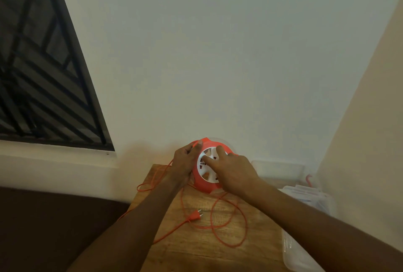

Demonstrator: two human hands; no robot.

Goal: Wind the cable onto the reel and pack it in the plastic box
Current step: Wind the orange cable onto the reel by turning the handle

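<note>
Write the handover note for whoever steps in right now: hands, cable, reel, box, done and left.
Left hand grips the orange reel's left rim.
Right hand rests on the white hub, fingers spread.
Most of the cable lies in loose loops on the wooden table; plug free near its middle.
Clear plastic box sits at the table's right edge.
Done: reel steadied.
Left: wind the cable in, pack the reel.

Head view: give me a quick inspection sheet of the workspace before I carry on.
Surface: wooden table, against the wall.
Job's things: orange reel, white socket face up; clear plastic box at table's right.
Clutter: nothing seen.
Hands: left hand grips the reel's rim; right hand rests fingers on the white face.
Cables: orange cable lies in loose loops, plug on the table.
Surroundings: barred window at left.
</note>
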